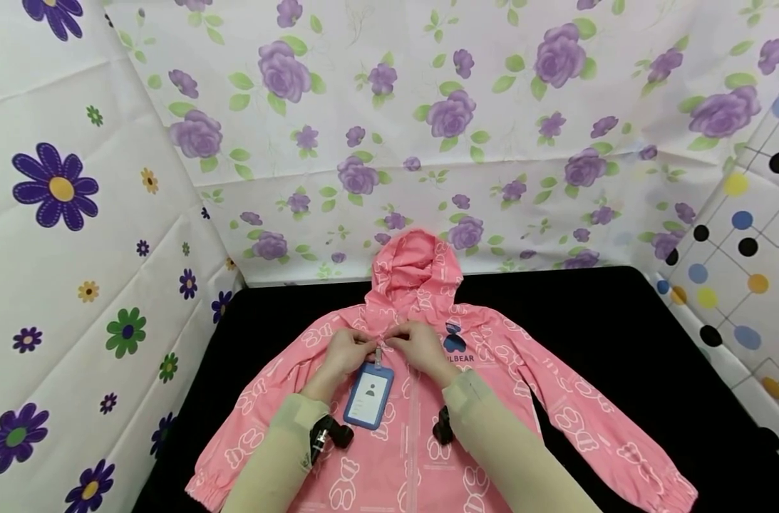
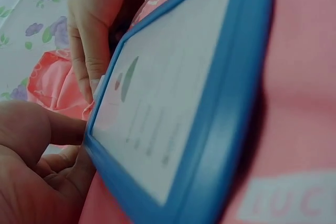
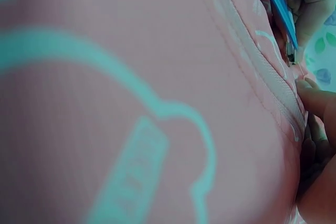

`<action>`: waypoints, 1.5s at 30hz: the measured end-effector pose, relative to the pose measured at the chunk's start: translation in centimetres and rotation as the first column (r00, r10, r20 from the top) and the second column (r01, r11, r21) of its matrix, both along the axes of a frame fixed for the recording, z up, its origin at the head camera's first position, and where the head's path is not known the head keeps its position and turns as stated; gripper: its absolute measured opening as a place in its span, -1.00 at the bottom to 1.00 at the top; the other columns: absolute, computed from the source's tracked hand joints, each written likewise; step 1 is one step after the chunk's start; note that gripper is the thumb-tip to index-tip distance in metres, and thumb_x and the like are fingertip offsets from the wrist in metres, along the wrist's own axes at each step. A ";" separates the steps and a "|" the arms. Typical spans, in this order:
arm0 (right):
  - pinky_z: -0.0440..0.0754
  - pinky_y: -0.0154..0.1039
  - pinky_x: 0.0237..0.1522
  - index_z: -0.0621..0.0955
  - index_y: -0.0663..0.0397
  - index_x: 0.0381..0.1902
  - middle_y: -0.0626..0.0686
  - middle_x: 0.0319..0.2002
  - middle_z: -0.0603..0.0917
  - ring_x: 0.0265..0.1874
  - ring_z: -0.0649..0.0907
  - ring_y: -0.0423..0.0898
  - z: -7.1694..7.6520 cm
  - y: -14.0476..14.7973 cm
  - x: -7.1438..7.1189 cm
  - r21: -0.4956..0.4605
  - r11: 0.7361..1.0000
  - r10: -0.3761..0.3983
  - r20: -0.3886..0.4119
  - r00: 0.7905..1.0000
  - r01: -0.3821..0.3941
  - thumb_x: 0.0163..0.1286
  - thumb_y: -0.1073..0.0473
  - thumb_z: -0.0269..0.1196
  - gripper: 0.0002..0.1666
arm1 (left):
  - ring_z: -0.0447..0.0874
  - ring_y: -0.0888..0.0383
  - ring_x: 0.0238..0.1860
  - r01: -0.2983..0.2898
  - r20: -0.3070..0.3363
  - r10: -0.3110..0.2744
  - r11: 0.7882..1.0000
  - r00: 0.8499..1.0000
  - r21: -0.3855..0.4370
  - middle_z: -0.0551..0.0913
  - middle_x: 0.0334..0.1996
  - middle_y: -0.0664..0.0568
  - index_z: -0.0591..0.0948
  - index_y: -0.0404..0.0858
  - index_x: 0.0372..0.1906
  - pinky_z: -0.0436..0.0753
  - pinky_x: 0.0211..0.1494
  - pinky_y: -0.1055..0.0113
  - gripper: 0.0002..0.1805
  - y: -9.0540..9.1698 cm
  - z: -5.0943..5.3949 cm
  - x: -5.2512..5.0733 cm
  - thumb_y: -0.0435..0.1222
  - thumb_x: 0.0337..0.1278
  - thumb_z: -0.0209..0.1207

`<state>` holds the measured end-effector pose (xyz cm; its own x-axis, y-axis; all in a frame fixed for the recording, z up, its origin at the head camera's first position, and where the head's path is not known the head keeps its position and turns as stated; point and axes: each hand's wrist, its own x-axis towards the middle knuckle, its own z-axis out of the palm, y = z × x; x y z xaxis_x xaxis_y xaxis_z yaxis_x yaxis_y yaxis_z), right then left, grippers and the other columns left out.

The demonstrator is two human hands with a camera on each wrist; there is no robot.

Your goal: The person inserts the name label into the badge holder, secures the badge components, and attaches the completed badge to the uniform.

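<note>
A pink hooded jacket (image 1: 379,463) with white bear outlines lies spread out, front up. On its chest rests a blue-framed ID badge (image 1: 368,395) with a white card, its strap and metal clip (image 3: 290,53) at the top end. My left hand (image 1: 346,353) pinches at the clip end, its fingertips partly hidden behind the badge in the left wrist view. My right hand (image 1: 422,347) pinches jacket fabric just beside the clip, thumb above and fingers curled below in the right wrist view. The fingertips of both hands almost meet below the hood (image 1: 415,263).
The jacket lies on a black table (image 1: 556,285). A flowered cloth (image 1: 389,142) hangs behind, with patterned cloths at both sides. Dark wrist cameras hang under both forearms, close over the jacket. A dark blue bear print (image 1: 455,340) sits right of the right hand.
</note>
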<state>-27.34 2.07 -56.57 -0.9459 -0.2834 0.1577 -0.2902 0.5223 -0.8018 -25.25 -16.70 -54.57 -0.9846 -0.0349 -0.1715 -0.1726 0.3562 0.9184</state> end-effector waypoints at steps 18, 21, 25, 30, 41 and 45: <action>0.70 0.02 0.06 0.88 0.06 -0.03 0.04 -0.08 0.80 -0.02 0.73 0.03 0.1 0.5 0.1 0.036 0.997 0.069 -0.025 0.997 -0.068 0.49 0.24 0.41 -0.82 | 0.75 0.22 -0.53 -0.070 -0.012 0.070 0.997 0.997 -0.012 0.73 -0.46 -0.09 0.75 -0.49 -0.17 0.66 -0.48 0.45 -0.86 1.2 0.0 0.4 -0.46 0.49 0.24; 0.70 0.00 0.06 0.88 0.05 -0.04 0.03 -0.09 0.80 -0.02 0.73 0.01 0.2 0.4 0.0 0.037 0.997 0.072 -0.015 0.997 -0.071 0.49 0.24 0.42 -0.83 | 0.74 0.23 -0.54 -0.078 -0.020 0.077 0.997 0.997 -0.027 0.72 -0.46 -0.10 0.75 -0.49 -0.18 0.64 -0.50 0.46 -0.87 1.4 0.1 0.5 -0.47 0.47 0.24; 0.70 -0.02 0.05 0.88 0.04 -0.05 0.01 -0.10 0.79 -0.03 0.73 0.00 0.2 0.4 -0.1 0.027 0.997 0.072 -0.001 0.997 -0.072 0.49 0.24 0.42 -0.83 | 0.74 0.21 -0.53 -0.106 -0.015 0.106 0.994 0.994 -0.039 0.71 -0.44 -0.11 0.75 -0.48 -0.19 0.66 -0.49 0.44 -0.89 1.5 0.0 0.5 -0.50 0.45 0.24; 0.70 -0.07 0.03 0.89 0.01 -0.07 -0.02 -0.10 0.79 -0.04 0.73 -0.02 0.0 0.2 -0.1 0.005 0.998 0.057 0.006 0.998 -0.057 0.47 0.22 0.44 -0.85 | 0.75 0.18 -0.53 -0.137 0.010 0.137 0.990 0.990 -0.012 0.71 -0.40 -0.15 0.75 -0.46 -0.22 0.69 -0.48 0.40 -0.89 1.5 0.1 0.5 -0.51 0.41 0.24; 0.65 -0.04 0.13 0.89 0.02 -0.07 0.00 -0.05 0.84 0.04 0.71 0.02 0.2 0.3 -0.4 -0.003 0.996 0.084 0.008 0.996 -0.084 0.47 0.23 0.43 -0.84 | 0.71 0.19 -0.57 -0.164 0.019 0.165 0.986 0.986 -0.033 0.71 -0.45 -0.12 0.76 -0.43 -0.25 0.65 -0.52 0.41 -0.89 2.0 0.3 0.5 -0.52 0.34 0.24; 0.67 -0.02 0.12 0.89 0.03 -0.07 0.00 -0.07 0.85 0.03 0.71 0.03 0.1 0.3 -0.4 0.009 0.995 0.101 -0.002 0.995 -0.101 0.47 0.23 0.43 -0.84 | 0.70 0.21 -0.59 -0.164 0.013 0.164 0.986 0.986 -0.043 0.71 -0.48 -0.10 0.77 -0.43 -0.25 0.65 -0.53 0.41 -0.90 2.1 0.1 0.3 -0.52 0.32 0.25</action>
<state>-27.73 2.35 -56.49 -0.9121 -0.3786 0.1574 -0.3439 0.4972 -0.7966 -24.90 -14.63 -54.43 -0.9619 -0.2033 -0.1828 -0.2470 0.3600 0.8997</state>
